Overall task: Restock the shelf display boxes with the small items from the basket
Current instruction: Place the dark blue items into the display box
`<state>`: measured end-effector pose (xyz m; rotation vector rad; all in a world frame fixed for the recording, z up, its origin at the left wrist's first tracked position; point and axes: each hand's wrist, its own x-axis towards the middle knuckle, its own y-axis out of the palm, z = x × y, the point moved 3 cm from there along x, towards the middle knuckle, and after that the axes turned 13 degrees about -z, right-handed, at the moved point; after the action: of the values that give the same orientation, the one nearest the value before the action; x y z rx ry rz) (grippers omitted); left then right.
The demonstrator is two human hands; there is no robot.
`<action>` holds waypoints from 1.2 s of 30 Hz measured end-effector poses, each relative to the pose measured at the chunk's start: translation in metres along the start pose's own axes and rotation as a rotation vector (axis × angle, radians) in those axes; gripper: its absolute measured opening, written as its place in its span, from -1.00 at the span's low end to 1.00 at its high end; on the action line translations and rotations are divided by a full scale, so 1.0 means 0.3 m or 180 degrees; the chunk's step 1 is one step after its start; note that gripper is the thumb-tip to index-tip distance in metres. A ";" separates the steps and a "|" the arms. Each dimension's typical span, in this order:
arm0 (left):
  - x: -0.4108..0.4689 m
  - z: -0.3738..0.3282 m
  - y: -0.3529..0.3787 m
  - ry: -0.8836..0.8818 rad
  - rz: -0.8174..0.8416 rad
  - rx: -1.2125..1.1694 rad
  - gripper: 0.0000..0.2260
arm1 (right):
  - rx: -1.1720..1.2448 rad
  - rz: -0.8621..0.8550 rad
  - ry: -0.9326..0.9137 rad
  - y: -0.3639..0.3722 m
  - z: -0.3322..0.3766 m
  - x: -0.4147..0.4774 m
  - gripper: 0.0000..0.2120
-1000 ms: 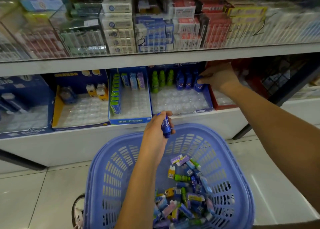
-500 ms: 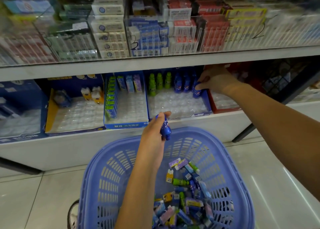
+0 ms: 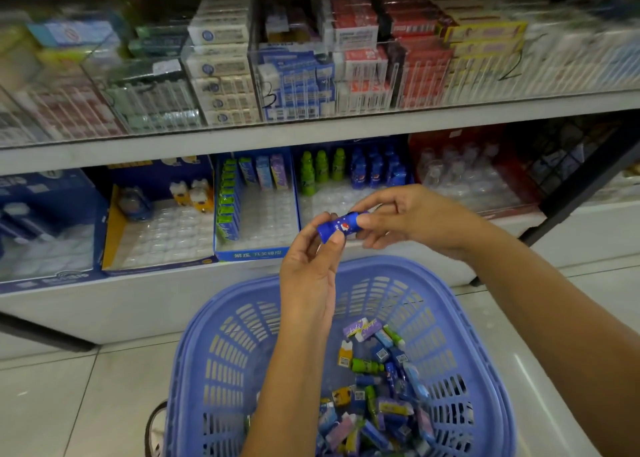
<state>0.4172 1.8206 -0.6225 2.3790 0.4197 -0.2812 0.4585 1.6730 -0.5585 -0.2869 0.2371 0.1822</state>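
Right hand [image 3: 412,221], back from the box [image 3: 327,197], now pinches one end of the blue bottle [image 3: 337,226] and left hand [image 3: 308,276] the other, above the basket's [image 3: 398,266] far rim: handover step; next, probably seating it upright beside the box's back-right bottles.

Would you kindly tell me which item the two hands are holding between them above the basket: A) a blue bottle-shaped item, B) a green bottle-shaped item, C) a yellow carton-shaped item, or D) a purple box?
A: the left hand and the right hand both pinch a small blue bottle-shaped item above the basket.
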 end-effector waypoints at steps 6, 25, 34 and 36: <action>0.020 -0.022 0.055 0.0640 0.0171 0.0624 -0.76 | 0.1064 -0.0624 0.0137 -0.007 -0.013 0.019 -0.73; 0.084 0.112 0.027 0.2618 0.1592 0.5001 -0.47 | -0.2608 -0.1610 -0.0955 -0.186 -0.011 0.304 -0.68; 0.085 0.125 0.027 0.2520 0.1538 0.4908 -0.49 | -0.3372 -0.1153 -0.0738 -0.150 0.028 0.331 -0.71; 0.091 0.127 0.026 0.2469 0.1527 0.4948 -0.47 | -0.3510 -0.1097 -0.0654 -0.137 0.029 0.345 -0.70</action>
<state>0.4421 1.7954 -0.6543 3.9329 -0.2119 0.9234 0.5678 1.6516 -0.5662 -1.3856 -0.1457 -0.0191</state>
